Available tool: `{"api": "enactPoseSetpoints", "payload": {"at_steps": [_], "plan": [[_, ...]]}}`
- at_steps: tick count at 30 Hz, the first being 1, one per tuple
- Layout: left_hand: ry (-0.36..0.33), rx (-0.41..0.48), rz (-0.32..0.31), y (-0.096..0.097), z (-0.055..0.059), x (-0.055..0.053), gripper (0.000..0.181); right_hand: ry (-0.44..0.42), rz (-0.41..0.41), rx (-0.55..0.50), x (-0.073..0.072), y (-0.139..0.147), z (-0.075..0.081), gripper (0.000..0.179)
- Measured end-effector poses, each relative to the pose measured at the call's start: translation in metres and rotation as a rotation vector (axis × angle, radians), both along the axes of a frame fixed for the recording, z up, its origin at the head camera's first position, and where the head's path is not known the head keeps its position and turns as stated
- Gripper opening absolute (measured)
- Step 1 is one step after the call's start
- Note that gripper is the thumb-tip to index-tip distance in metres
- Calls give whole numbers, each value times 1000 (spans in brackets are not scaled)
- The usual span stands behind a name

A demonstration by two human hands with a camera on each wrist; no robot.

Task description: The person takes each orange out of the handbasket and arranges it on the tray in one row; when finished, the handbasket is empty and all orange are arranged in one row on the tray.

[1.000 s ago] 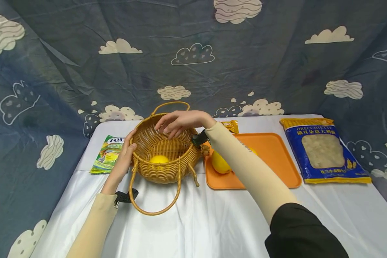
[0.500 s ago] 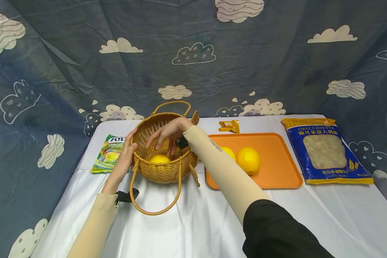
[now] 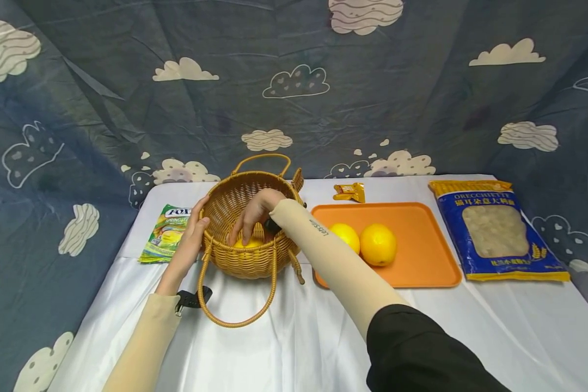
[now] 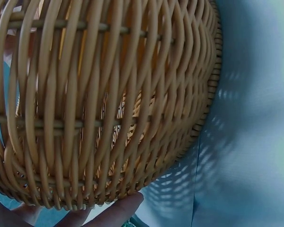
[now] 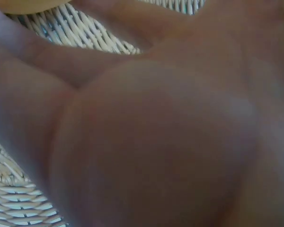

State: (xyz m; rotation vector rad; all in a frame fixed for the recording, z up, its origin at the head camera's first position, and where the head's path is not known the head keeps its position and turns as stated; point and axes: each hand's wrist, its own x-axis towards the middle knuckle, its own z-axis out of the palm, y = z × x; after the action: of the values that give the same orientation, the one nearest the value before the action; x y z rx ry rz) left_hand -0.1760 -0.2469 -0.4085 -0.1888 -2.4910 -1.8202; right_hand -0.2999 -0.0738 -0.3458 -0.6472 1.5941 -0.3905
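A wicker basket [image 3: 240,264] with two handles stands tilted on the white table, its mouth toward the head camera. My left hand [image 3: 191,234] holds its left side, thumb over the rim and fingers along the outside. In the left wrist view, fingertips [image 4: 120,210] touch the woven wall [image 4: 99,104]. My right hand [image 3: 257,215] reaches inside, fingers bent down over a yellow orange [image 3: 249,244] at the bottom. From the right wrist, the hand [image 5: 146,132] fills most of the view, with an edge of the orange [image 5: 31,4] at the top left. The right thumb's contact is hidden.
Right of the basket lies an orange tray [image 3: 421,256] with two more yellow oranges [image 3: 378,245]. A wrapped snack [image 3: 350,191] sits behind it. A blue pasta bag [image 3: 500,231] lies far right; a green candy bag [image 3: 164,239] lies left of the basket.
My right hand has come down from above the basket's mouth onto the orange inside. The orange has shifted slightly right. My left hand keeps its place on the basket.
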Motion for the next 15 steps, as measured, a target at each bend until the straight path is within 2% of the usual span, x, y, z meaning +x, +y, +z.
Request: {"api": "enactPoseSetpoints", "payload": {"at_steps": [5, 7, 12, 15], "plan": [[-1, 10, -11, 8, 17, 8, 54, 26, -45, -14, 0, 1, -2, 40], [-9, 2, -12, 11, 23, 11, 55, 75, -35, -31, -1, 2, -2, 39], [-26, -11, -10, 13, 26, 13, 57, 247, -16, -64, -1, 5, 0, 37], [-21, -8, -10, 12, 26, 13, 56, 321, -16, -79, -2, 7, 0, 38]]}}
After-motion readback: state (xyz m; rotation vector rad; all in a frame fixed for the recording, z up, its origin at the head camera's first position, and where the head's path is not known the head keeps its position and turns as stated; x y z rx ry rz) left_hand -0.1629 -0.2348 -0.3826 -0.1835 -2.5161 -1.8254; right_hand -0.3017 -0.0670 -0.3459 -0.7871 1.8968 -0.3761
